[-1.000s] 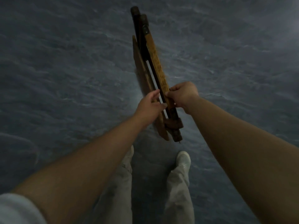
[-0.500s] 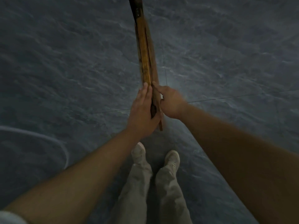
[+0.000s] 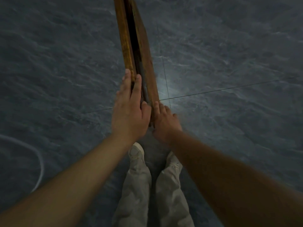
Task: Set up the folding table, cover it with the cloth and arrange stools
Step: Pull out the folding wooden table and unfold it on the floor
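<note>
Well, my left hand [image 3: 129, 110] and right hand [image 3: 165, 122] press, fingers flat, against the still-folded brown wooden table [image 3: 126, 38]. Unfolding, cloth, stools all remain.

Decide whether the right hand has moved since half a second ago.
Yes. The right hand has slid back toward the person: it covered the floor's tile-joint crossing before, and now lies nearer the shoes.

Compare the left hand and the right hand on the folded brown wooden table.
The left hand lies with straight fingers along the table's left slab; the right hand touches the right slab, its grip unclear. The left hand reaches farther up it than the right hand. Both touch its near end.
</note>
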`<state>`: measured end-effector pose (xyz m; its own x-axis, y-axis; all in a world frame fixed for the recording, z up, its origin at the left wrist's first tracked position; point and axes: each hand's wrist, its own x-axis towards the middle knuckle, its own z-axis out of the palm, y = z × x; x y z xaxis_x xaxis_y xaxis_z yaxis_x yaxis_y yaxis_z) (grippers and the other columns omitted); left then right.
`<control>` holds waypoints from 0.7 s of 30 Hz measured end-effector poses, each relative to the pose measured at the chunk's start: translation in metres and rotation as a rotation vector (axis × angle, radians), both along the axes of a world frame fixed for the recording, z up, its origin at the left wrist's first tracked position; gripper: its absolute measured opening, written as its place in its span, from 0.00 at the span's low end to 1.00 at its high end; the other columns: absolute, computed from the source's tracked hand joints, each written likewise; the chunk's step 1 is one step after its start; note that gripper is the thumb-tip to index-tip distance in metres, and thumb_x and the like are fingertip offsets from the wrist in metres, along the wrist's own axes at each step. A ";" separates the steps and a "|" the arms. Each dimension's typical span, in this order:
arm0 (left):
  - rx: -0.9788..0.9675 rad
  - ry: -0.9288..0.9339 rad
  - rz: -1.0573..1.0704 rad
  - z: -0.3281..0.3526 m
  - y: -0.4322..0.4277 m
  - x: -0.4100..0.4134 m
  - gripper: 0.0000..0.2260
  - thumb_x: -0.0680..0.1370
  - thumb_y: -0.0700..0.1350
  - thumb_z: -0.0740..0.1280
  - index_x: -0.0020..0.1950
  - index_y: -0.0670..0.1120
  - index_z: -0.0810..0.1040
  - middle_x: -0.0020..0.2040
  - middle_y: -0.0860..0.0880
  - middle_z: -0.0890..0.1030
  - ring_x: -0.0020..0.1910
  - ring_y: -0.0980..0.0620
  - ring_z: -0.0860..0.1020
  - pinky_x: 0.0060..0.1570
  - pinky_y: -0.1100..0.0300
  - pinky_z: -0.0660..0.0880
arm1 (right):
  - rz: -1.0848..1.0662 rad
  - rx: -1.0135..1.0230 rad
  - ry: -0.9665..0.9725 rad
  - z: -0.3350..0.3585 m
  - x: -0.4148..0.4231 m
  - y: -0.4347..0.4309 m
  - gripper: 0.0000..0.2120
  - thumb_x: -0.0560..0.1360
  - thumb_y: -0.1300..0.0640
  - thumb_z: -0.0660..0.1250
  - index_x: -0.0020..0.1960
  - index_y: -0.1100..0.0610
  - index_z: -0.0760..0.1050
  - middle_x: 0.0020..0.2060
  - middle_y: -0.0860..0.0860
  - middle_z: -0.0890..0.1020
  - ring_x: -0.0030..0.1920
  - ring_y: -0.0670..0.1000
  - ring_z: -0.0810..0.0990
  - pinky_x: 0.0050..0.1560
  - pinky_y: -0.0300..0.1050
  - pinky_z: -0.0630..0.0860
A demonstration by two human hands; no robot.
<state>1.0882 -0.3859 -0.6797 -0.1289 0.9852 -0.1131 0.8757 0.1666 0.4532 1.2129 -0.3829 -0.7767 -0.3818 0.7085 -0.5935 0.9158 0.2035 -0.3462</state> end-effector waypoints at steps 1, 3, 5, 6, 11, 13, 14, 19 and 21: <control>0.004 0.008 0.000 -0.002 0.000 -0.001 0.30 0.81 0.47 0.56 0.83 0.46 0.52 0.83 0.45 0.45 0.82 0.47 0.49 0.75 0.40 0.61 | -0.016 -0.007 0.014 -0.003 -0.004 -0.001 0.50 0.74 0.52 0.70 0.80 0.56 0.36 0.80 0.58 0.50 0.79 0.60 0.51 0.73 0.63 0.61; 0.008 0.026 -0.004 -0.004 -0.001 -0.003 0.30 0.82 0.49 0.57 0.83 0.47 0.52 0.84 0.46 0.45 0.82 0.48 0.48 0.75 0.41 0.61 | -0.049 -0.026 0.037 -0.009 -0.012 0.000 0.49 0.75 0.54 0.69 0.80 0.57 0.36 0.80 0.57 0.49 0.79 0.59 0.51 0.74 0.61 0.60; 0.000 0.041 -0.011 -0.004 0.000 -0.004 0.32 0.82 0.51 0.59 0.83 0.48 0.51 0.84 0.47 0.44 0.82 0.49 0.47 0.75 0.41 0.61 | -0.065 -0.051 0.045 -0.013 -0.017 0.002 0.49 0.76 0.56 0.69 0.80 0.57 0.35 0.80 0.57 0.46 0.79 0.59 0.49 0.75 0.61 0.60; -0.007 0.049 -0.012 -0.003 -0.001 -0.004 0.33 0.81 0.52 0.60 0.83 0.48 0.51 0.84 0.47 0.44 0.82 0.49 0.47 0.75 0.41 0.61 | -0.069 -0.063 0.050 -0.015 -0.019 0.002 0.49 0.76 0.56 0.69 0.80 0.58 0.35 0.81 0.57 0.45 0.80 0.58 0.48 0.75 0.61 0.59; -0.042 0.243 -0.061 0.006 -0.002 -0.002 0.36 0.79 0.51 0.65 0.83 0.45 0.53 0.83 0.43 0.43 0.82 0.46 0.43 0.78 0.39 0.52 | -0.169 -0.161 0.149 -0.019 -0.023 0.001 0.49 0.77 0.59 0.68 0.80 0.57 0.32 0.80 0.54 0.39 0.80 0.58 0.44 0.76 0.61 0.58; -0.034 0.418 -0.175 0.013 0.002 0.002 0.35 0.78 0.52 0.64 0.82 0.44 0.56 0.83 0.41 0.43 0.82 0.44 0.41 0.78 0.39 0.47 | -0.202 -0.163 0.172 -0.020 -0.021 -0.001 0.49 0.77 0.59 0.68 0.79 0.57 0.32 0.80 0.53 0.38 0.80 0.57 0.44 0.76 0.61 0.59; -0.054 0.514 -0.258 0.015 0.006 0.005 0.33 0.79 0.52 0.63 0.81 0.43 0.57 0.83 0.42 0.42 0.81 0.44 0.40 0.78 0.39 0.45 | -0.212 -0.153 0.172 -0.020 -0.020 -0.002 0.50 0.77 0.59 0.68 0.79 0.56 0.31 0.80 0.53 0.38 0.80 0.58 0.45 0.76 0.61 0.60; -0.278 0.848 -0.482 0.019 0.021 0.021 0.31 0.80 0.57 0.62 0.80 0.44 0.61 0.82 0.43 0.56 0.82 0.42 0.45 0.76 0.36 0.40 | -0.263 -0.078 0.139 -0.015 -0.007 -0.001 0.52 0.75 0.62 0.70 0.79 0.56 0.31 0.80 0.55 0.41 0.79 0.61 0.48 0.75 0.63 0.59; -0.344 0.858 -0.481 0.022 0.026 0.027 0.29 0.80 0.60 0.62 0.76 0.45 0.69 0.77 0.45 0.69 0.81 0.42 0.52 0.76 0.34 0.42 | -0.267 -0.031 0.096 -0.011 0.002 0.001 0.52 0.74 0.61 0.70 0.79 0.56 0.32 0.80 0.56 0.42 0.78 0.62 0.50 0.74 0.64 0.60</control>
